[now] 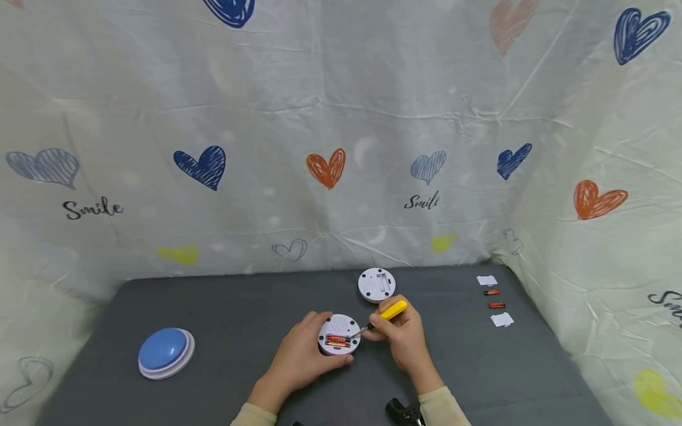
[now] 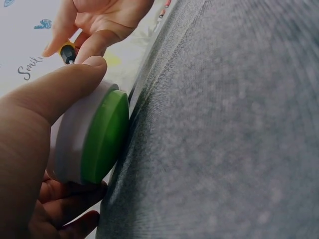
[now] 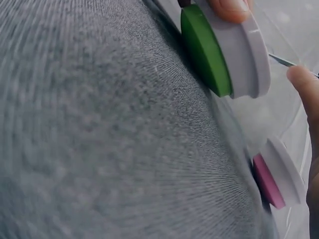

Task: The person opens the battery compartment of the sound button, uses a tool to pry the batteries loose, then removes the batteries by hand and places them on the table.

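Observation:
My left hand grips a round white push button by its side, thumb at the near rim and fingers round the far side. Its underside faces up, and red batteries show in the uncovered compartment. In the left wrist view its green dome points down at the table. My right hand holds a screwdriver with a yellow handle. The metal tip reaches in at the right end of the batteries.
A second upturned white button, pink-domed in the right wrist view, lies behind. A blue-domed button stands at left. Far right lie two white covers and two loose red batteries. A black object is by the right sleeve.

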Available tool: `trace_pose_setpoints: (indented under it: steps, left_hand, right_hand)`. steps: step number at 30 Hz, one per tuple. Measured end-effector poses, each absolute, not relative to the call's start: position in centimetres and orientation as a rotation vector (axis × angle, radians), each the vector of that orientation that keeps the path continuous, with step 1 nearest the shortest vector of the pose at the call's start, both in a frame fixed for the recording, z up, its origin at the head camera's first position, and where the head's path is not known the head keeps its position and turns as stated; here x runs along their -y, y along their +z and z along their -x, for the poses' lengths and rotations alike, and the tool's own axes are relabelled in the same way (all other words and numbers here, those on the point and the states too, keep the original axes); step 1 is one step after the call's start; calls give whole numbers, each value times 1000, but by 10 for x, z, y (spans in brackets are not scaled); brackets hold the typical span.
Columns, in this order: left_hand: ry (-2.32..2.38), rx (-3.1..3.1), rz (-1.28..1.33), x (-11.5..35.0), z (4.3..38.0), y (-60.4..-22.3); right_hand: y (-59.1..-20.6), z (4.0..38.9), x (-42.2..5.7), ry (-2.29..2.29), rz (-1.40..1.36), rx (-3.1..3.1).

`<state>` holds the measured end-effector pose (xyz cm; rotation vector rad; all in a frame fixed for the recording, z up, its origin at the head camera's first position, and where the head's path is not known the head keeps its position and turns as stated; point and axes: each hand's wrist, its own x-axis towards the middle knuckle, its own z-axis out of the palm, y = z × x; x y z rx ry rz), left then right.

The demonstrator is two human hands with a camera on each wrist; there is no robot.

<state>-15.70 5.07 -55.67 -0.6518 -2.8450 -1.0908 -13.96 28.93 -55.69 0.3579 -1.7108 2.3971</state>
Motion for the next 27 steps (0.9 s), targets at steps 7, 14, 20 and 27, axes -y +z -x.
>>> trace_pose_setpoints:
  steps: [7,14,20,27]
  left_hand:
    - [-1096,2832,648,-51,156,-559]
    - [-1100,2830,652,-50,156,-558]
    - [-1058,2867,696,-50,159,-557]
    - [-1016,2872,775,-47,156,-557]
  right_hand:
    - [-556,139,-291,2477,-321,1603]
    - [-558,139,-291,2458,-304,1595]
    - [-558,141,-291,2423,-242,1551]
    - [-557,141,-291,2378,-230,1545]
